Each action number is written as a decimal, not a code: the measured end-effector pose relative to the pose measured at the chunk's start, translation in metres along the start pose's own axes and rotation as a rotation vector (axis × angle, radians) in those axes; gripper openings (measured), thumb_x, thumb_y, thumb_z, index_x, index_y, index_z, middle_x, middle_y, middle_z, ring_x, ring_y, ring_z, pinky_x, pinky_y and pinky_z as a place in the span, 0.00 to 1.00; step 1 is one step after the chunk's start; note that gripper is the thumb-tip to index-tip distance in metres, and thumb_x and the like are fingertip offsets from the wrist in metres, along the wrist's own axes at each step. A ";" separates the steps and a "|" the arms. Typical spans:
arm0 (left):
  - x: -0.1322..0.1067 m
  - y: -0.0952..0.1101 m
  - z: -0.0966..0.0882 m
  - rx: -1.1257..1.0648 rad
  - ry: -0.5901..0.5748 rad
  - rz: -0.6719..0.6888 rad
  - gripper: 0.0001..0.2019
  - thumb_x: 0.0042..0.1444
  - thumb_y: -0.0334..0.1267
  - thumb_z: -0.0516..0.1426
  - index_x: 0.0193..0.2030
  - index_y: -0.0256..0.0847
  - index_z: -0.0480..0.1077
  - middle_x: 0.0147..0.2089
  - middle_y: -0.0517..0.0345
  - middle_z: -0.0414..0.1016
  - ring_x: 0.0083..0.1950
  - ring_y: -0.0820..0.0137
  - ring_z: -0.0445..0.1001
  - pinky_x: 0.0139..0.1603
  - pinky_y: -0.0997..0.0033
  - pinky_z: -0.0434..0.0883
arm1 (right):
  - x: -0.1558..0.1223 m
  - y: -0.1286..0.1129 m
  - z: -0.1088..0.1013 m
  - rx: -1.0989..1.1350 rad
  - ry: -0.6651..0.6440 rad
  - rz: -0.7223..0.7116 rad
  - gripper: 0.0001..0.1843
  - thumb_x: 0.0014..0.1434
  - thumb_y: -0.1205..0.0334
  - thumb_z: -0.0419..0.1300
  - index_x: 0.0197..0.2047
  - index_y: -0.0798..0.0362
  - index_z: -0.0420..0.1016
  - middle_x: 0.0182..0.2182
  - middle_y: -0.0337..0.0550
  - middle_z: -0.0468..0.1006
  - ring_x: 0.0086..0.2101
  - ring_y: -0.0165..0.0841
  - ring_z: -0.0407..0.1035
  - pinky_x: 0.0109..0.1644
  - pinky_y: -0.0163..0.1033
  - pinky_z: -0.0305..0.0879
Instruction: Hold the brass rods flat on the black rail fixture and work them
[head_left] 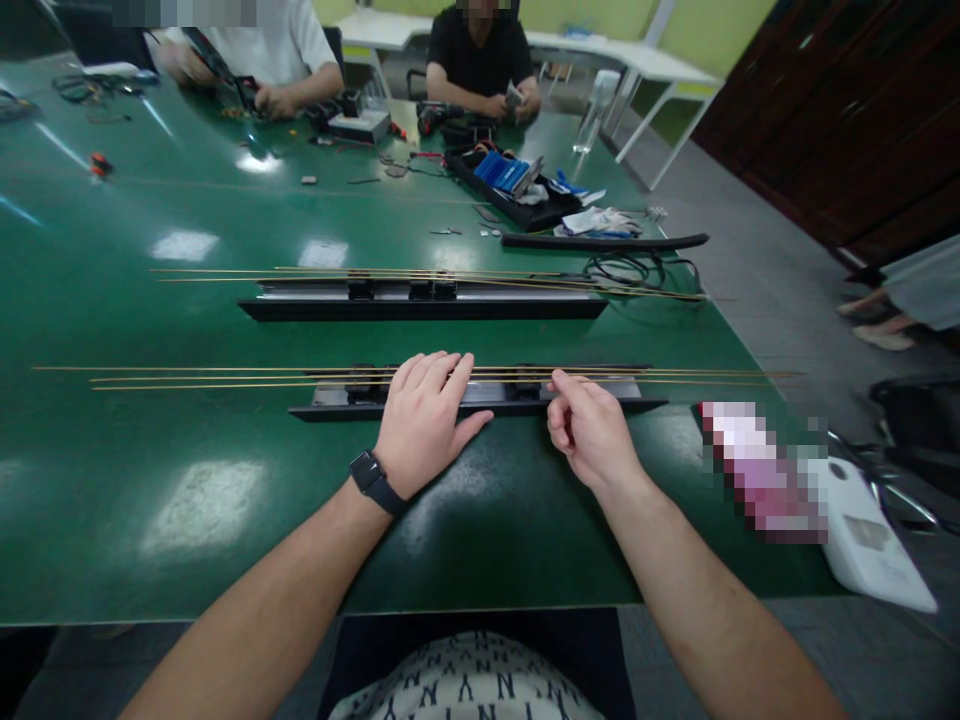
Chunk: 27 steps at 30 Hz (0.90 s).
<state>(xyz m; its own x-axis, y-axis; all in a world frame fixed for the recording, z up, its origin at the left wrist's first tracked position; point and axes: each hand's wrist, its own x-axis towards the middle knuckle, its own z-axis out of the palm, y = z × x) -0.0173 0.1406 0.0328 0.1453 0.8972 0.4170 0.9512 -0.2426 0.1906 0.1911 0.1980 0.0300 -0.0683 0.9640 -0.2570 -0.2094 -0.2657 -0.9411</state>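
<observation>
Palm down, our left hand [424, 415] lies outstretched over the thin rods [225, 378]; our right hand [592, 430] half-curls beside them, whether gripping we can't tell; forearms [292, 575] slant inward.

Wearer's hands [426, 412]: two
Wristwatch [367, 473]: one
Black-edged rails [426, 311]: two
Golden rods [187, 378], nearer rail [341, 412]: three
People [478, 55] opposite: two
Clear bottle [592, 115]: one

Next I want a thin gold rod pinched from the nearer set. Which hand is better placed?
Probably the right hand: its fingers are curled, fingertips close to the nearer gold rods. The left hand lies spread out, palm down, over them.
</observation>
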 end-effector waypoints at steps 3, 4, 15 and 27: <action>0.000 0.000 0.000 -0.004 -0.003 -0.002 0.30 0.64 0.50 0.60 0.68 0.36 0.65 0.63 0.41 0.73 0.67 0.51 0.69 0.71 0.47 0.60 | -0.001 0.000 0.000 -0.012 -0.012 0.007 0.16 0.58 0.50 0.70 0.34 0.53 0.73 0.12 0.31 0.68 0.09 0.24 0.54 0.11 0.28 0.43; 0.000 0.000 0.000 -0.005 -0.002 -0.003 0.30 0.64 0.50 0.60 0.68 0.36 0.65 0.63 0.41 0.73 0.67 0.51 0.69 0.71 0.47 0.60 | -0.001 -0.001 0.000 -0.016 -0.015 0.007 0.16 0.58 0.50 0.70 0.34 0.53 0.73 0.12 0.31 0.68 0.10 0.24 0.54 0.11 0.28 0.43; 0.000 0.000 0.001 0.013 -0.001 0.003 0.30 0.64 0.50 0.59 0.68 0.36 0.65 0.63 0.41 0.73 0.66 0.51 0.69 0.71 0.47 0.60 | 0.001 0.000 -0.001 0.033 -0.016 0.028 0.17 0.56 0.51 0.72 0.34 0.54 0.73 0.13 0.31 0.67 0.10 0.22 0.53 0.11 0.27 0.44; 0.001 -0.001 0.001 0.022 -0.005 0.010 0.31 0.64 0.51 0.60 0.68 0.35 0.65 0.63 0.41 0.73 0.66 0.51 0.69 0.71 0.47 0.61 | 0.001 0.001 -0.001 0.057 0.000 0.011 0.16 0.57 0.52 0.71 0.32 0.54 0.72 0.13 0.31 0.66 0.10 0.22 0.54 0.10 0.27 0.44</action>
<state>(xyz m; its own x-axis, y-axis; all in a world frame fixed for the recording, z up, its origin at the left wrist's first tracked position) -0.0176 0.1416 0.0324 0.1565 0.8967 0.4141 0.9554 -0.2438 0.1669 0.1921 0.1986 0.0290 -0.0707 0.9611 -0.2670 -0.2636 -0.2761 -0.9243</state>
